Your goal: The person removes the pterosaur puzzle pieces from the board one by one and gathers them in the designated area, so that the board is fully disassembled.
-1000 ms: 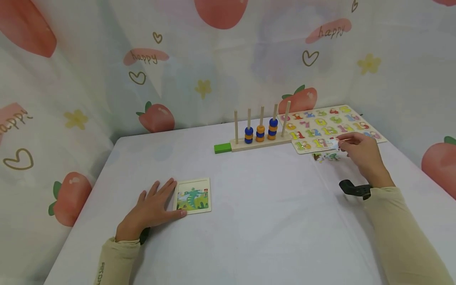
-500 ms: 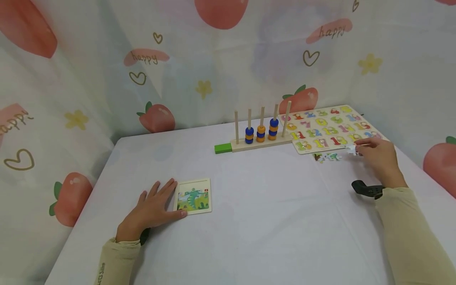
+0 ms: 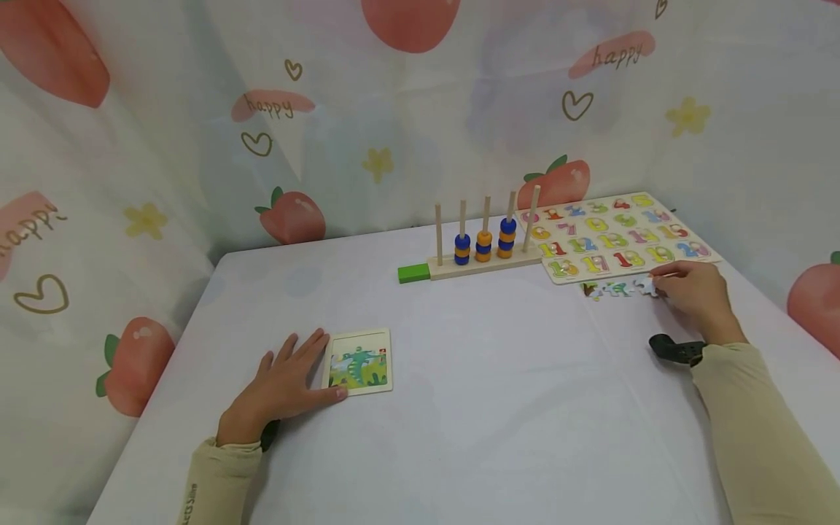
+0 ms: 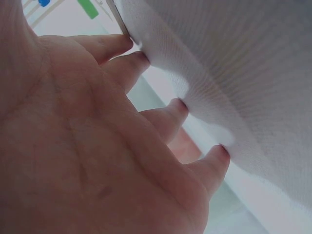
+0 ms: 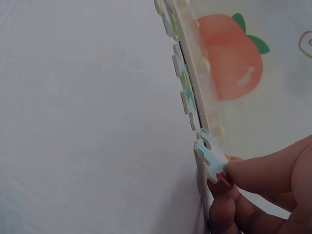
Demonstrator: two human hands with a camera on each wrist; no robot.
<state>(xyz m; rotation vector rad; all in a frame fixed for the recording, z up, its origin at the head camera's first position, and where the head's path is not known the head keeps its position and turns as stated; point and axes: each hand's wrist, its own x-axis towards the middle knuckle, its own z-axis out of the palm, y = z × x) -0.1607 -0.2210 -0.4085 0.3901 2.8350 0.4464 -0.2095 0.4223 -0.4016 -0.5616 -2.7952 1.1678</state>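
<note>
The back and sides of the scene are filled by a pale cloth backdrop point(image 3: 341, 211) printed with fruit, hearts, yellow flowers and the word "happy". In front of it, a table point(image 3: 479, 423) is covered in white. At the table's far right, a flat number board point(image 3: 669, 271) is laid, its coloured numerals set in rows. Just to the left of the board stands a wooden bead rack point(image 3: 459, 270), with blue and orange beads stacked on its three middle posts. The left hand point(image 3: 282, 386) is spread wide with its fingers straight and nothing gripped; a puzzle tray point(image 3: 359, 341) is touched by the thumb at its near left corner and by the index finger at its far left edge. The other fingertips are rested on the table. In the tray, a green dinosaur scene is partly filled in, and pale wood is seen along the top. The right hand point(image 3: 698, 295) is bent at the near edge of the board, and a puzzle piece point(image 5: 212, 158) is pinched between thumb and finger. Beside it, loose pieces point(image 3: 617, 289) are lined up along that edge, well apart from the tray.
</note>
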